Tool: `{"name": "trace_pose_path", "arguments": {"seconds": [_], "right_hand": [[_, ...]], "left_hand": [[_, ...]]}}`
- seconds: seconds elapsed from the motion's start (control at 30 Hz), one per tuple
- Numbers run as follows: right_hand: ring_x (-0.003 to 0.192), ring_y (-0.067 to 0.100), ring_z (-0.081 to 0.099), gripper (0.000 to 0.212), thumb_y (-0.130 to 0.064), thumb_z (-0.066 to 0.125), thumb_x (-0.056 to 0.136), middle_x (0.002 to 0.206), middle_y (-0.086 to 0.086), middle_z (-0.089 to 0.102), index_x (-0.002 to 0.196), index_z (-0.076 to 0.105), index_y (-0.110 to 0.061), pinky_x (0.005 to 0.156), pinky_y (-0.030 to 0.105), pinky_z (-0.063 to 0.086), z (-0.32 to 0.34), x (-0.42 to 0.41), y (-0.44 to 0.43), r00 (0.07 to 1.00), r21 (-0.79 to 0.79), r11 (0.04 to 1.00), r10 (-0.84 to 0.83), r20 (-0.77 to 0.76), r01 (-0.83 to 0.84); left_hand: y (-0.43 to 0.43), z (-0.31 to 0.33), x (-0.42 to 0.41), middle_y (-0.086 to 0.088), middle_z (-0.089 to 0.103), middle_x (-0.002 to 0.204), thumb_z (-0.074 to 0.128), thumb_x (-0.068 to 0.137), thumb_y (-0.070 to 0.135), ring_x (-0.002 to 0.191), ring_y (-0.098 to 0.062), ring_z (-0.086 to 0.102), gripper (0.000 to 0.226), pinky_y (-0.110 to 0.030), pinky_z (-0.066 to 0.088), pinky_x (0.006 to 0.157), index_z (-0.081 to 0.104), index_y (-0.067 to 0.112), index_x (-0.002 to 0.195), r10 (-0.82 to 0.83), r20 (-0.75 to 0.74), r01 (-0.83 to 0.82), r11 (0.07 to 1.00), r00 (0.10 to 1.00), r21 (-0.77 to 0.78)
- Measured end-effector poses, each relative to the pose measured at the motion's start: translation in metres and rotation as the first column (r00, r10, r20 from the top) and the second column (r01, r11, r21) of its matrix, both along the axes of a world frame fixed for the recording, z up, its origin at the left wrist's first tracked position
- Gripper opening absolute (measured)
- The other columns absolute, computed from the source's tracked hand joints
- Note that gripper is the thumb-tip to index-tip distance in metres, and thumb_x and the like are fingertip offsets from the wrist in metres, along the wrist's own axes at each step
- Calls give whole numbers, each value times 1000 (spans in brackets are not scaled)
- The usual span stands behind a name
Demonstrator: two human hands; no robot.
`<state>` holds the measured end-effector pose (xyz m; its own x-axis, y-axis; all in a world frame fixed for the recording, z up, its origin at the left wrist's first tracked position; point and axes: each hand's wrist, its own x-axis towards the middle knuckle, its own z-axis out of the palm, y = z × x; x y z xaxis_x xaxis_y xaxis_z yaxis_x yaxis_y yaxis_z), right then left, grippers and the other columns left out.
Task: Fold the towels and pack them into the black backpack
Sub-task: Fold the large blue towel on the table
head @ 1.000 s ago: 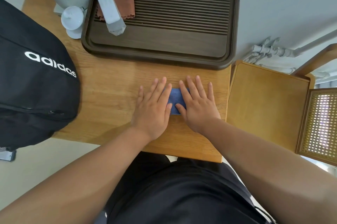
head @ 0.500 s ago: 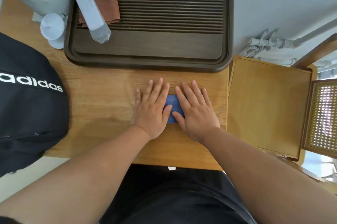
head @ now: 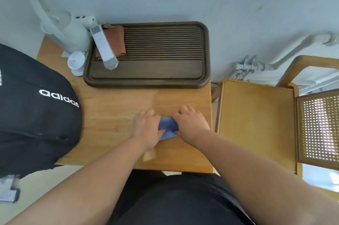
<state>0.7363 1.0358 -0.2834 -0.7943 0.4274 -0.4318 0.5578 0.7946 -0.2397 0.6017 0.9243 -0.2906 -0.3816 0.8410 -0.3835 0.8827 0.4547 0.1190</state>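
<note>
A small folded blue towel (head: 167,128) lies on the wooden table (head: 117,118) near its front right part. My left hand (head: 146,127) grips the towel's left side with curled fingers. My right hand (head: 189,124) grips its right side the same way, and the cloth bunches up between them. The black backpack (head: 34,111) with white lettering stands at the table's left edge, well apart from both hands. A brown cloth (head: 114,41) lies in the far left corner of the dark tray (head: 203,76).
A grey remote-like stick (head: 104,48) leans across the tray's left end. A pale kettle (head: 67,32) and a white cup (head: 76,61) stand at the back left. A wooden chair (head: 256,120) stands right of the table.
Both hands lay flat on the blue towel before; now their fingers are curled round its two ends and the cloth is lifted and bunched. The camera view pulled back.
</note>
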Motion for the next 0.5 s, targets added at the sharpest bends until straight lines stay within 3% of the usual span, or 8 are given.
{"name": "trace_pose_path", "arguments": {"seconds": [0.2,0.33,0.43,0.5], "right_hand": [[86,23,61,28,-29,74,74,93,-1,63,98,60,-24,70,37,54,56,9,29,987,-256,958,-149,-56,130],[92,14,60,40,-27,80,68,97,-11,65,103,63,-29,75,32,53,102,6,55,920,-403,898,-298,-254,179],[99,8,63,57,-20,89,67,106,-14,65,118,64,-27,79,26,55,147,2,60,691,-641,738,-575,-438,208],[99,8,66,59,-14,91,68,109,-7,67,119,63,-26,75,23,58,173,-3,56,511,-783,603,-726,-461,151]], "left_hand": [[-7,50,6,5,55,88,64,83,32,82,-23,55,16,-39,48,73,59,20,92,165,297,-217,965,941,150],[1,105,-4,10,66,87,74,84,30,80,-15,61,19,-29,51,65,62,26,97,241,420,-365,898,875,245],[9,153,-13,10,70,89,81,81,27,80,-8,65,20,-21,50,63,68,28,96,281,518,-501,790,808,354],[10,181,-19,4,75,92,83,81,25,80,-12,71,24,-28,58,66,71,24,102,267,692,-633,693,670,346]]}}
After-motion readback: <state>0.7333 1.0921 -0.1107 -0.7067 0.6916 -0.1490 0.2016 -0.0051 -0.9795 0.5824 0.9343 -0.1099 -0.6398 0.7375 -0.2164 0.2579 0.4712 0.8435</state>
